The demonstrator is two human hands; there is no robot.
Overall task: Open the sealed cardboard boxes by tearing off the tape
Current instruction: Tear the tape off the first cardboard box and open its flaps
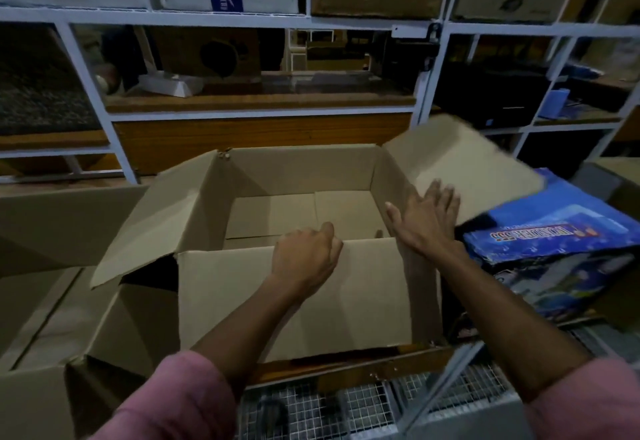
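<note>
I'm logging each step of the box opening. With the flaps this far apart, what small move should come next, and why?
Probably fold the near flap outward and down. The left hand grips its top edge, the right hand lies flat on the right flap, and the cardboard box already stands open, looking empty.

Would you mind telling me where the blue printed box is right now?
In the head view, the blue printed box lies on the right, beside the open cardboard box, partly under its right flap, just past the right hand.
</note>
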